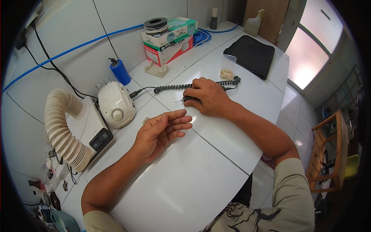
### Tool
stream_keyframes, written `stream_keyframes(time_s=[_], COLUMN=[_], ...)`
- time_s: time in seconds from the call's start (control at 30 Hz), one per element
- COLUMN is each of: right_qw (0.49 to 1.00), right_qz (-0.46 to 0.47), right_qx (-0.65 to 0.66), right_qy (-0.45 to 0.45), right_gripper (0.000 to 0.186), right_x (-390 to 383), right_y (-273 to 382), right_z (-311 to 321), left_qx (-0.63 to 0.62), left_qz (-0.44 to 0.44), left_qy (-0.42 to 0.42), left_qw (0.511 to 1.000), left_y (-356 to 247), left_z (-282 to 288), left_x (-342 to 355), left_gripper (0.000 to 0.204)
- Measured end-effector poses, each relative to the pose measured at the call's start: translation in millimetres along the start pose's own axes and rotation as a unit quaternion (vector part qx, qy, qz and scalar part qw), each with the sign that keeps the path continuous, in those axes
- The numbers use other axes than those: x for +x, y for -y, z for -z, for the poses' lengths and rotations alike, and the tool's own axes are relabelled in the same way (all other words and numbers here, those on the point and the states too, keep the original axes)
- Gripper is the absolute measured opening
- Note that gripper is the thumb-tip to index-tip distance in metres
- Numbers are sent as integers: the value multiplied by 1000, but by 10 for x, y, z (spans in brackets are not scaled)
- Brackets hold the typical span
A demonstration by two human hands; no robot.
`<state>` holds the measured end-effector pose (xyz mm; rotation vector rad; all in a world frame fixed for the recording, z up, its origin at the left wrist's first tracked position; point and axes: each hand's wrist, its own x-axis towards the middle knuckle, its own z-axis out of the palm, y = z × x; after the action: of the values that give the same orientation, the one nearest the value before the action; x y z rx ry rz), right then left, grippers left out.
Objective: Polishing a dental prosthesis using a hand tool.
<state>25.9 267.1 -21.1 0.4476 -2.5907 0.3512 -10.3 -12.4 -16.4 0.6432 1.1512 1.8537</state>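
Observation:
My right hand [210, 97] is closed around a black rotary-tool handpiece [188, 99], whose thin metal tip points left just above the white tiled tabletop [216, 150]. A black coiled cord [172, 88] runs behind this hand to the off-white control unit [116, 103], which has a round knob and several small bits standing on top. My left hand [156, 133] hovers nearer to me, its fingers stretched out, with nothing seen in it. Part of a small cream-coloured piece [146, 120] shows on the table beyond the left wrist.
A white machine with a ribbed hose [63, 127] stands at left. Behind are a blue cylinder [120, 72], stacked boxes [170, 48] topped by a wire spool [155, 25], and a cream stand [156, 69]. A clear container [228, 66] and black mat [250, 56] lie farther right.

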Motion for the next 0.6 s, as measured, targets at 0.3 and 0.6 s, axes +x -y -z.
stream_keyframes(time_s=[0.3, 0.6], right_qw=[1000, 998], right_qz=[-14, -16], right_qx=[3, 28], right_qy=[25, 45], right_gripper=[27, 30], right_x=[-5, -13], right_y=[44, 40], right_z=[41, 63], left_qx=[-70, 432], left_qz=[42, -98], left_qy=[12, -43], left_qw=[997, 895], left_y=[-28, -67], left_z=[7, 129], left_x=[10, -42], left_gripper=[55, 11])
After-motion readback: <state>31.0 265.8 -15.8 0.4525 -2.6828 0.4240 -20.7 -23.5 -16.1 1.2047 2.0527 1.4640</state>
